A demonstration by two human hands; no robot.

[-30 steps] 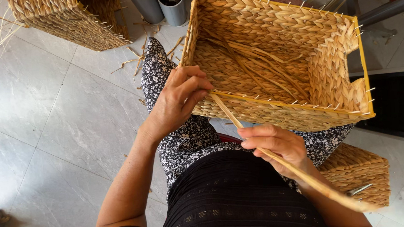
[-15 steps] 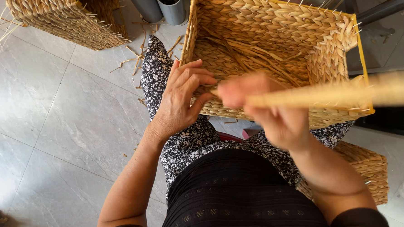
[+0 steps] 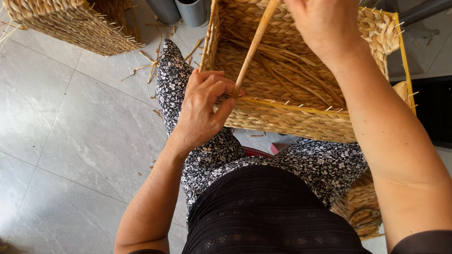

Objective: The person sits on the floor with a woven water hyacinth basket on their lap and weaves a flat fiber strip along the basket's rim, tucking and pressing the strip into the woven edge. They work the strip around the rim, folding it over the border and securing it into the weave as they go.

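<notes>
A rectangular woven straw basket (image 3: 307,123) on a yellow wire frame rests on my lap, its opening facing up. My left hand (image 3: 202,107) pinches the basket's near rim where a long flat straw strand (image 3: 255,44) comes out. My right hand (image 3: 325,16) is raised over the basket and grips the upper end of that strand, holding it taut. Loose straw ends lie inside the basket.
A second woven basket (image 3: 74,22) stands on the grey tiled floor at the upper left, straw scraps (image 3: 145,69) beside it. Two grey cylindrical containers (image 3: 193,9) stand at the top. Another woven piece (image 3: 361,207) lies at my right side. A black surface (image 3: 444,112) is at right.
My right hand has swung from low by my right hip up and over the basket, pulling the strand with it. My left hand has stayed on the near rim.
</notes>
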